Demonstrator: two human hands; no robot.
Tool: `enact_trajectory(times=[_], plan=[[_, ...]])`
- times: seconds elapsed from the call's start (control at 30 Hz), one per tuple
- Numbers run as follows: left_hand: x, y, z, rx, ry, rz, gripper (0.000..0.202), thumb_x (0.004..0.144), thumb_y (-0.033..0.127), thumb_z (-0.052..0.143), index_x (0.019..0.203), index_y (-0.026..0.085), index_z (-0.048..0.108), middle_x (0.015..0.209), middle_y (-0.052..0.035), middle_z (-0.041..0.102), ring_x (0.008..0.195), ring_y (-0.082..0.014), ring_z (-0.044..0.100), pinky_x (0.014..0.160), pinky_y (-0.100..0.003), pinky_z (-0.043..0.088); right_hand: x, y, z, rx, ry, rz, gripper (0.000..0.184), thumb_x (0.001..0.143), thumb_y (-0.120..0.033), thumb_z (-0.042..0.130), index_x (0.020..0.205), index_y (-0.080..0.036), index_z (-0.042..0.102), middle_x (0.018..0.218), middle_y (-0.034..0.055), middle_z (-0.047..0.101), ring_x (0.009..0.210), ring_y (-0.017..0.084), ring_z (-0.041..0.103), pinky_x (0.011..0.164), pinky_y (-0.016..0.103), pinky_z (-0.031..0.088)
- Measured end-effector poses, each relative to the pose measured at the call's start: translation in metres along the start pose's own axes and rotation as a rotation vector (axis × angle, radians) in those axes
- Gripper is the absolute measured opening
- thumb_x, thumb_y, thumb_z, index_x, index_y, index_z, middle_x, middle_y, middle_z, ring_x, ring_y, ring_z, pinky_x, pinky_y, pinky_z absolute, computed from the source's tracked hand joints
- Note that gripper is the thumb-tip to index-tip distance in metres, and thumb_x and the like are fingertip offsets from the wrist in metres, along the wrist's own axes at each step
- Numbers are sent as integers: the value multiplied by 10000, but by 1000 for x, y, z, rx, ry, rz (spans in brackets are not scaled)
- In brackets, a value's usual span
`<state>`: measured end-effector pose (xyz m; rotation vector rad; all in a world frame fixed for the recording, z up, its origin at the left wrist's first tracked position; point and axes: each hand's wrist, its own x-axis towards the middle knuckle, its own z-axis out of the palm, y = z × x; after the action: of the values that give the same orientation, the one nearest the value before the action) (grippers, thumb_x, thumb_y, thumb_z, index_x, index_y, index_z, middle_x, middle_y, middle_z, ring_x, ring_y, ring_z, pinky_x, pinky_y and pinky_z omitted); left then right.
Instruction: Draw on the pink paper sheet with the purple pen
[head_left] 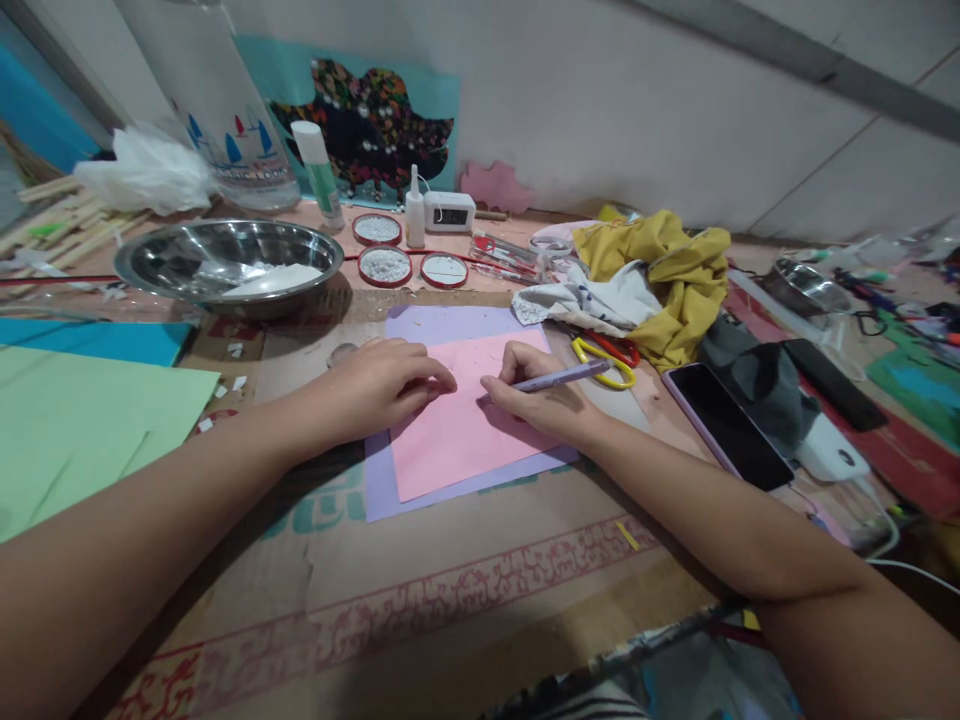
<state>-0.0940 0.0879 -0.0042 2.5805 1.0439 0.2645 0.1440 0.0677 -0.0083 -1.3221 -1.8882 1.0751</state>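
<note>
The desk (660,415) spans the frame, with printed cardboard (450,560) covering its middle and lower part. Pale green sheets (97,420) lie at the left edge, partly over a blue one (97,337). A shiny metal bowl (229,245) sits at the upper left, a crumpled yellow cloth (667,285) at the upper right. In the centre a purple sheet (379,490) lies on the cardboard, and a smaller pink sheet (450,440) lies on top of it, slightly askew.

The left hand (382,385) rests across the left edge of both sheets, its grip loose, a narrow gap between thumb and index finger. The right hand (536,395) rests on the pink sheet's right side, its grip closed around a pale purple pen (562,376), which slants up to the right; whether the tip touches the paper cannot be told. A dark-screened phone (727,425) lies at the right, and yellow-handled scissors (621,375) lie just beyond the pen. Three small red-rimmed dishes (385,281) stand above the sheets.
</note>
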Motion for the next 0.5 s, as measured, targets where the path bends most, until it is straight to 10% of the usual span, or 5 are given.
enact_trajectory(times=[0.5], plan=[[0,-2,2,-37,16,-14,268,947,312,491,1070,275,726,1002,-33,731,948,-199,645,821,-323,434,2,3,1,-117,85,-32,280,786,-279,605,635,-224,375,547,-70,408,505,92,363,503,245,272]])
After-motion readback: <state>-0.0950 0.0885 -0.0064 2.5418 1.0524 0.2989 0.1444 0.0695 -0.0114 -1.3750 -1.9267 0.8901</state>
